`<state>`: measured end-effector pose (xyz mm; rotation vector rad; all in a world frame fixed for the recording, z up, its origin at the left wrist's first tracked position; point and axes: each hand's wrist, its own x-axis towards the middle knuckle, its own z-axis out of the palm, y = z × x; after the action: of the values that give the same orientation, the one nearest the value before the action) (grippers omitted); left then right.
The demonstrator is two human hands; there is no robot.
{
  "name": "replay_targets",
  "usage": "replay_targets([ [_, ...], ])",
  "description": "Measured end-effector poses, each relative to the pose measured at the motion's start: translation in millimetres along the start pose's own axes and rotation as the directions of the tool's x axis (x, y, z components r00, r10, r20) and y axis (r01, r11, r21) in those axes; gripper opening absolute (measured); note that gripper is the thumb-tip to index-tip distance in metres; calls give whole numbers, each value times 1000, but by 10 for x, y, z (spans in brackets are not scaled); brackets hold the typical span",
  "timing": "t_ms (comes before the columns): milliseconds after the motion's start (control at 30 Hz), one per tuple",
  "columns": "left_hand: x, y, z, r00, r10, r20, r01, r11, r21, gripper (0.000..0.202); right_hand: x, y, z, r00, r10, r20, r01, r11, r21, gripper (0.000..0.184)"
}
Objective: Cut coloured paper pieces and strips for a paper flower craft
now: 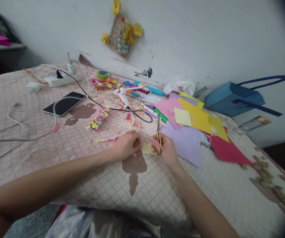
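My right hand [167,151] is closed on gold-handled scissors [158,129], whose blades point up and away from me. Partly under that hand lies a small pale yellow paper piece [148,149] on the cloth. To its left, my left hand [126,144] is closed, its fingertips pinching a small pink paper strip [134,154]; part of the strip is hidden by the fingers. Just left of this hand are thin pink and yellow paper strips [106,139]. A fringed paper garland piece [99,118] lies farther back.
A white glue gun [123,96] stands among paper scraps, its black cord looping nearby. Coloured sheets [189,142] spread to the right, beside a blue bag [233,97]. A tablet [64,103], power strip [63,79] and white cables occupy the left. Tape [103,75] sits near the wall.
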<state>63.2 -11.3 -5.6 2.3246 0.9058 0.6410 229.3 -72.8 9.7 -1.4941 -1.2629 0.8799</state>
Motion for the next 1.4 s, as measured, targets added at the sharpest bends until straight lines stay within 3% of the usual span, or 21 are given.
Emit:
replay_targets([
  [167,34,47,-92,993,-110,46,119,951,-286,11,6,9,15,996,40,84,-44,998,41,23],
  [300,43,50,-106,990,-109,90,139,869,-474,20,4,13,53,982,72,176,-83,995,53,25],
  [400,36,41,-81,977,-105,187,196,795,-575,24,-6,16,79,977,70,204,-83,995,58,23],
  [467,36,37,-71,964,-120,236,244,746,-620,26,-14,18,88,976,69,206,-86,994,73,22],
  [600,46,46,-88,959,-171,225,280,672,-686,22,-26,21,89,984,88,158,-108,986,125,18],
  [800,27,89,-100,932,-199,302,359,616,-702,26,-34,31,108,986,82,148,-104,983,150,18],
  [1000,25,102,-108,962,-179,205,272,628,-730,19,-56,-17,107,984,93,150,-133,951,280,21],
  [1200,21,42,-64,996,-70,49,84,735,-673,12,-26,73,97,954,174,245,-253,905,343,27],
  [1400,9,28,-29,999,-34,5,29,749,-661,11,-39,82,100,955,138,263,-229,905,358,27],
])
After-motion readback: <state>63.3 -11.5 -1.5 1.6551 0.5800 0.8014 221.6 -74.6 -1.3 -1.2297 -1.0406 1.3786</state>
